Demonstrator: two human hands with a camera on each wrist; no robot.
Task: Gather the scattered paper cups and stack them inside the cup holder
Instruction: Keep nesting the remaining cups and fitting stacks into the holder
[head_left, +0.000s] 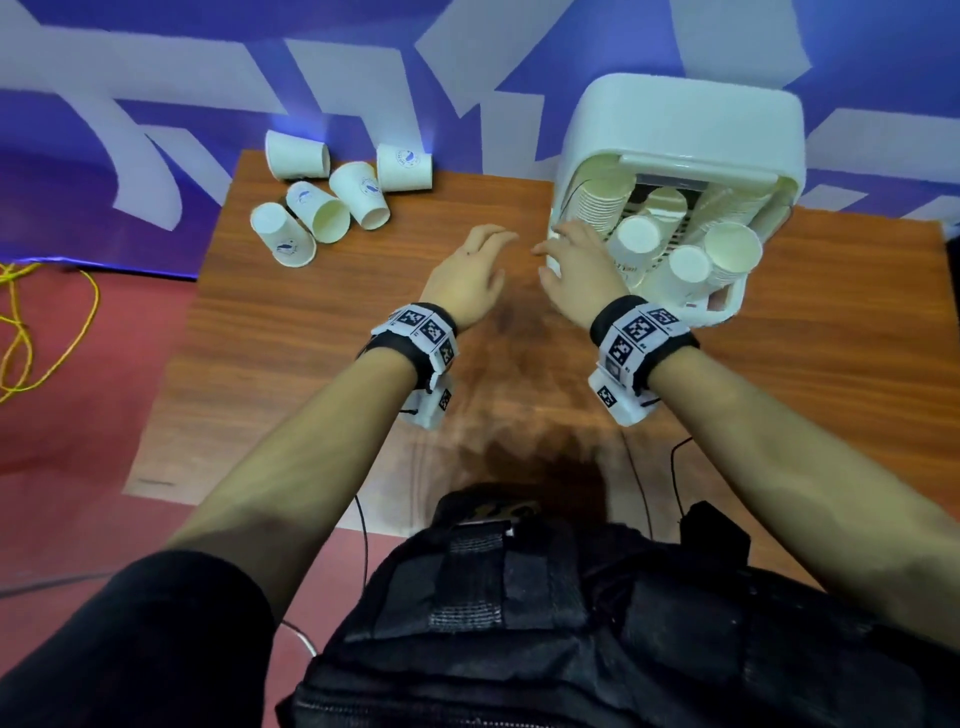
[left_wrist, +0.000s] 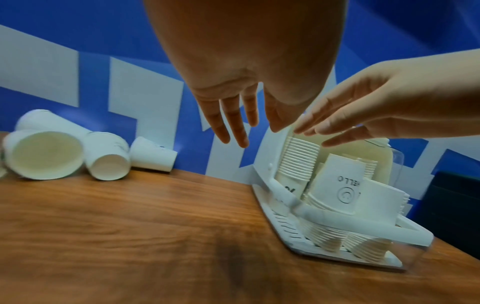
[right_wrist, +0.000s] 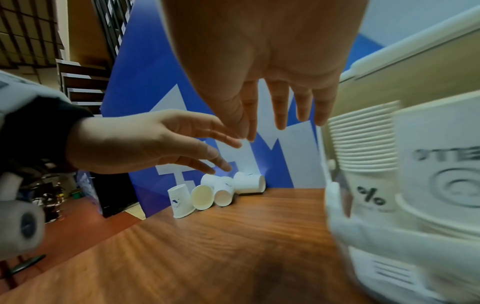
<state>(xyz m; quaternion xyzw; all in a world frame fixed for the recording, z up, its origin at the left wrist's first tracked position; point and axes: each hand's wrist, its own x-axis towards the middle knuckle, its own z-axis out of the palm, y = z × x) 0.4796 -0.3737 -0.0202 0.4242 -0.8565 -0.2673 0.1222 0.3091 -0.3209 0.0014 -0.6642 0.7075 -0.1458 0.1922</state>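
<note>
Several white paper cups (head_left: 322, 200) lie scattered at the table's far left corner, most on their sides, one upside down (head_left: 283, 241). The same cups (left_wrist: 70, 152) (right_wrist: 218, 192) show in both wrist views. A white cup holder (head_left: 680, 156) (left_wrist: 324, 216) (right_wrist: 376, 185) with a raised lid stands at the far right and holds stacks of cups. My left hand (head_left: 470, 270) (left_wrist: 233, 123) hovers over the table with straight fingers, holding nothing. My right hand (head_left: 576, 265) (right_wrist: 280, 111) is beside it, fingers spread, at the holder's left edge, also holding nothing.
The wooden table (head_left: 322, 364) has a dark stain near its middle. A blue and white banner (head_left: 156, 104) backs the table. Yellow cable (head_left: 31, 332) lies on the red floor at the left. Black cables hang at the table's near edge.
</note>
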